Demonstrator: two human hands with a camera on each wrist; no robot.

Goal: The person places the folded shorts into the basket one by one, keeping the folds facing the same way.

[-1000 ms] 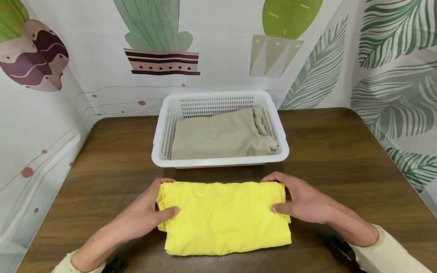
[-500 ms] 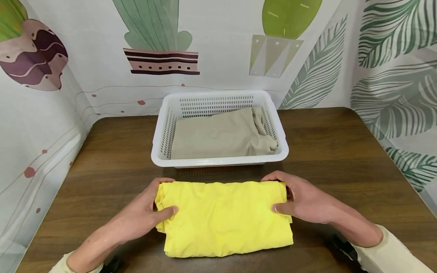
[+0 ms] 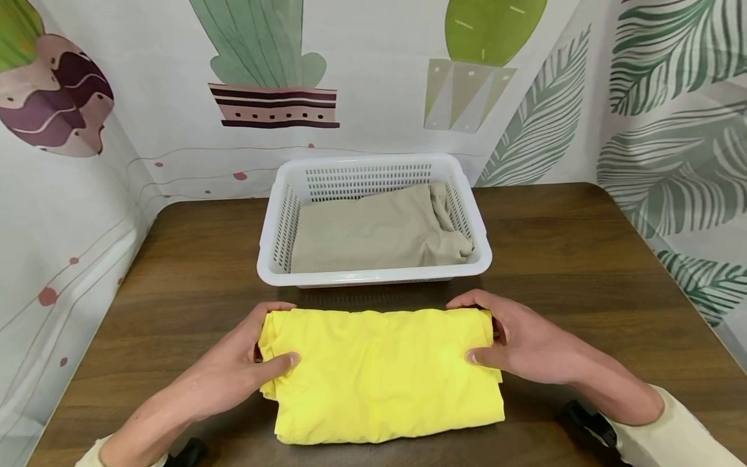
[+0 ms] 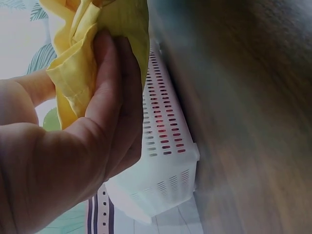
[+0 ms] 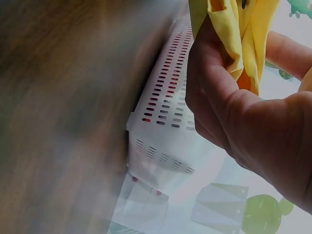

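A folded yellow cloth [image 3: 379, 376], perhaps a garment, spans the space between both hands in front of the basket. My left hand [image 3: 230, 363] grips its left end, thumb on top and fingers underneath. At the right end my right hand [image 3: 525, 340] holds it the same way, thumb on the upper face. In the left wrist view the fingers [image 4: 105, 97] curl beneath the yellow layers. The right wrist view has the fingers [image 5: 209, 83] under the cloth's folded edge. Beyond the cloth stands a white plastic basket [image 3: 373, 277] with a folded beige cloth [image 3: 367, 233] lying in it.
The brown wooden table [image 3: 192, 259] carries the basket near its back edge. Behind it hangs a white backdrop [image 3: 373, 58] printed with cacti and leaves. Dark straps [image 3: 589, 421] show at the wrists.
Both hands keep their grip on the yellow cloth. The left hand has shifted slightly left and the right hand slightly right, and the cloth appears a little wider and nearer.
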